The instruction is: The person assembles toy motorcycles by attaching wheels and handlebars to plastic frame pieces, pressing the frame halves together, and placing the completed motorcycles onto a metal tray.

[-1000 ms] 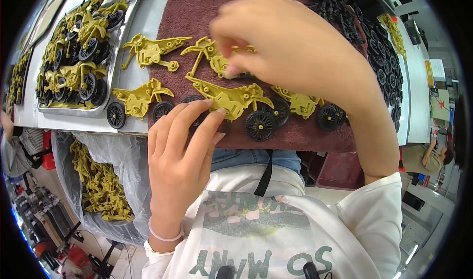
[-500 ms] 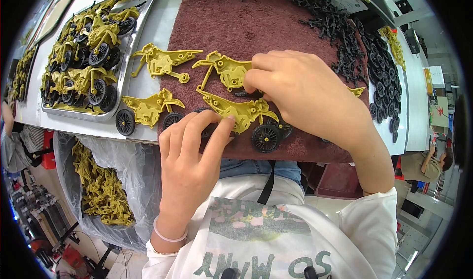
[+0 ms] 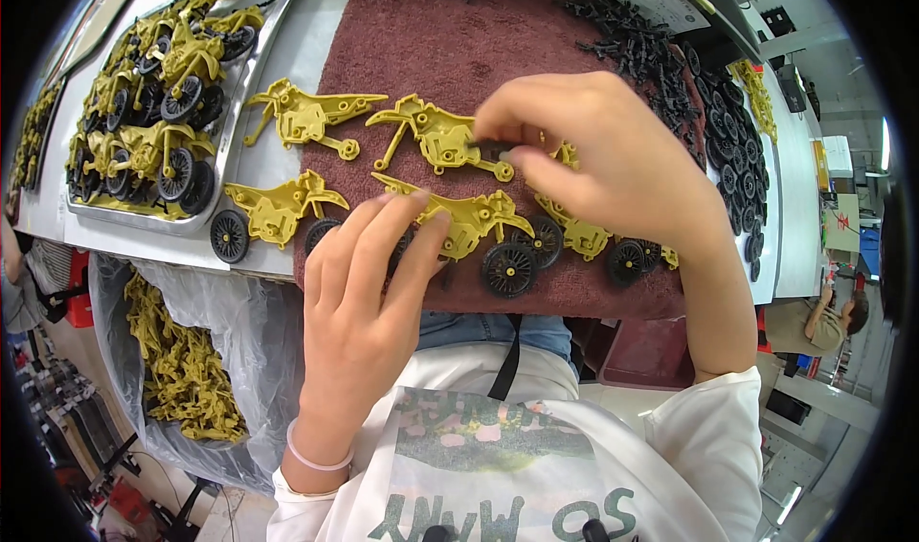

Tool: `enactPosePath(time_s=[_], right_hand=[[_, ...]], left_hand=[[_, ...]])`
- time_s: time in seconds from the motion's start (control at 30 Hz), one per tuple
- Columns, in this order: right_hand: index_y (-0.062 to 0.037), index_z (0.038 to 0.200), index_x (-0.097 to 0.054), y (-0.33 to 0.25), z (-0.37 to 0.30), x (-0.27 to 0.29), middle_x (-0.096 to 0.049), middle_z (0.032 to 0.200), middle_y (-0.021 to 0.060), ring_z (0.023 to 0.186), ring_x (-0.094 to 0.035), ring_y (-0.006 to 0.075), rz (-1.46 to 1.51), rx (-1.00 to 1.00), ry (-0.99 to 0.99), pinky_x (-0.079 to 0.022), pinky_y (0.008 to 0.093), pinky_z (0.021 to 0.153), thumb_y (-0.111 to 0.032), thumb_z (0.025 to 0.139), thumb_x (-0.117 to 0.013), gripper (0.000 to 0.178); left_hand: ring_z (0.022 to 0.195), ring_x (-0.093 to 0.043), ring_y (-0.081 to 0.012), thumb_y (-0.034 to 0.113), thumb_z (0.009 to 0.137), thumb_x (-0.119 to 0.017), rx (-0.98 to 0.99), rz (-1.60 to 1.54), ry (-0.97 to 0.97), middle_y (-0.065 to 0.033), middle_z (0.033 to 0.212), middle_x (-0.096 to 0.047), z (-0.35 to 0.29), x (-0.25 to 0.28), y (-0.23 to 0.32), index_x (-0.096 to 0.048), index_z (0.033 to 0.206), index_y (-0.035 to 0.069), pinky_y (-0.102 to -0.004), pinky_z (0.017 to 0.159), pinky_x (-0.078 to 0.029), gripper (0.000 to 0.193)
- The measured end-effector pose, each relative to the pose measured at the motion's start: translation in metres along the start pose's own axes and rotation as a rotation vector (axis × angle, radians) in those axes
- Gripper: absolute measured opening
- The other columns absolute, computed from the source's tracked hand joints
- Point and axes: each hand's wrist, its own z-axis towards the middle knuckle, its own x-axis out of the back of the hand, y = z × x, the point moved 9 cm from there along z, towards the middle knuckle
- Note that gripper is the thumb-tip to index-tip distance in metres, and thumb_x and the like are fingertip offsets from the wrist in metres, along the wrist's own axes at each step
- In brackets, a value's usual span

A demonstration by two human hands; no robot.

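Observation:
My left hand [image 3: 359, 303] bends its fingers over the left end of a yellow toy motorcycle half [image 3: 469, 224], holding it on the mat; its rear wheel is mostly hidden under the fingers. A black spoked wheel [image 3: 508, 270] sits at its front. My right hand [image 3: 608, 159] pinches a small black part [image 3: 490, 146] between thumb and fingers. That part is over the right end of another yellow motorcycle half [image 3: 436, 138], which lies flat without wheels. Further right, a yellow half [image 3: 582, 238] is partly covered by my right hand.
More yellow halves [image 3: 304, 119] lie to the left, one with black wheels [image 3: 229, 236]. A metal tray [image 3: 244, 125] holds several assembled motorcycles. Black small parts [image 3: 637, 49] and black wheels [image 3: 735, 149] are heaped at right. A lined bin [image 3: 249, 341] of yellow parts stands below the table [image 3: 311, 30].
The black part that lay below the far yellow half is now between my right fingers. My right hand has opened away slightly, uncovering that half's right end. My left hand stays on the near half.

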Motion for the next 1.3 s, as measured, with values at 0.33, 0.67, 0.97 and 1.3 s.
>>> enactPosePath(time_s=[0.33, 0.67, 0.97, 1.3], right_hand=[[0.0062, 0.096, -0.063, 0.007, -0.001, -0.015, -0.063, 0.085, 0.0104, 0.075, -0.064, 0.0174, 0.35, -0.102, -0.178, -0.051, 0.0295, 0.068, 0.003, 0.084, -0.064, 0.013], [0.0062, 0.087, -0.063, 0.014, 0.005, -0.027, -0.062, 0.078, 0.0118, 0.07, -0.065, 0.0226, 0.15, -0.049, -0.212, -0.051, 0.0307, 0.063, 0.003, 0.073, -0.072, 0.017], [0.0047, 0.078, -0.05, 0.011, 0.008, -0.033, -0.051, 0.074, 0.0103, 0.063, -0.056, 0.0221, 0.054, -0.227, -0.21, -0.043, 0.0321, 0.058, 0.008, 0.067, -0.07, 0.023], [0.0034, 0.085, -0.057, 0.022, 0.014, -0.041, -0.062, 0.092, 0.0132, 0.077, -0.064, 0.0216, -0.118, -0.462, -0.497, -0.05, 0.0331, 0.066, 0.006, 0.073, -0.07, 0.018]], left_hand=[[0.115, -0.062, -0.0257, 0.005, 0.079, -0.062, -0.074, -0.111, -0.018, -0.0094, 0.121, -0.066, 0.005, -0.011, 0.0, -0.07, 0.111, 0.001, -0.039, 0.094, -0.052, 0.032], [0.111, -0.065, -0.0253, 0.004, 0.079, -0.068, -0.064, -0.134, 0.039, -0.0089, 0.113, -0.07, 0.005, -0.01, 0.002, -0.074, 0.104, 0.001, -0.0376, 0.093, -0.053, 0.026], [0.105, -0.068, -0.0253, 0.004, 0.078, -0.071, -0.058, -0.132, 0.11, -0.0086, 0.102, -0.074, 0.008, -0.007, 0.001, -0.076, 0.095, 0.002, -0.0366, 0.089, -0.053, 0.018], [0.106, -0.067, -0.0254, 0.005, 0.079, -0.07, -0.066, -0.099, 0.107, -0.0076, 0.103, -0.073, 0.006, -0.01, 0.0, -0.076, 0.095, 0.003, -0.037, 0.09, -0.052, 0.017]])
